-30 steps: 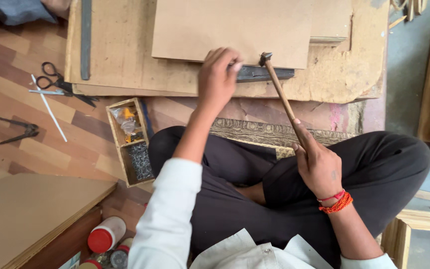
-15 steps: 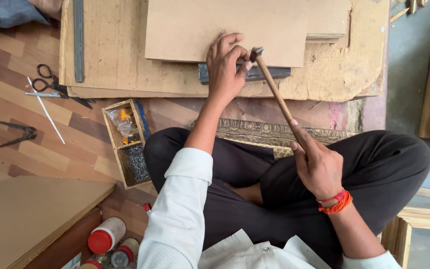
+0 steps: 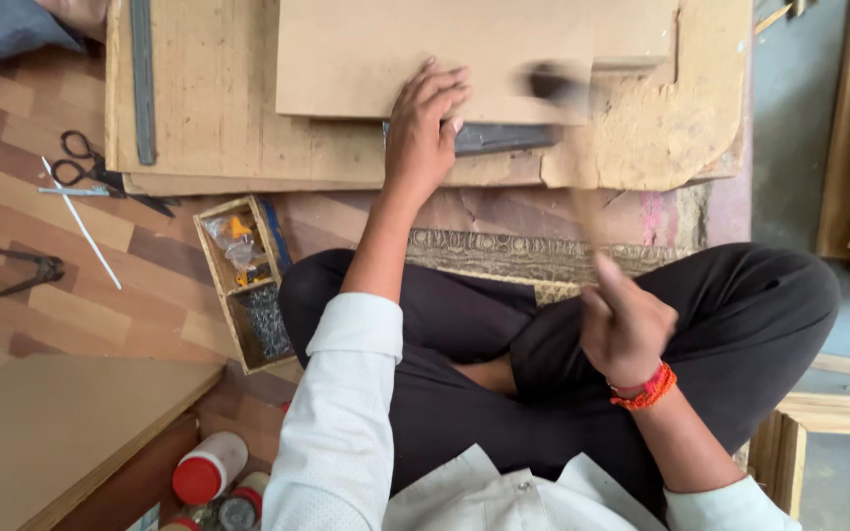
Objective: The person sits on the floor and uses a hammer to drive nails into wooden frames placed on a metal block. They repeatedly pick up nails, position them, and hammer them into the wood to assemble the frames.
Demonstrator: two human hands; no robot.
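Wooden hammer (image 3: 575, 157) rises forward from right hand (image 3: 625, 329); left hand (image 3: 425, 123) presses board (image 3: 435, 54).

A single head-worn camera looks almost straight down over the seated person's chest and crossed legs. It faces forward and downward onto the floor (image 3: 12, 118) and the flat board (image 3: 209, 108) ahead, at close range within arm's reach. No second view is provided, so no overlap exists.

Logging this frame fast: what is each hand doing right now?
Left hand: open, fingers spread, pressing on the brown board.
Right hand: closed around the handle of a hammer, which is blurred.
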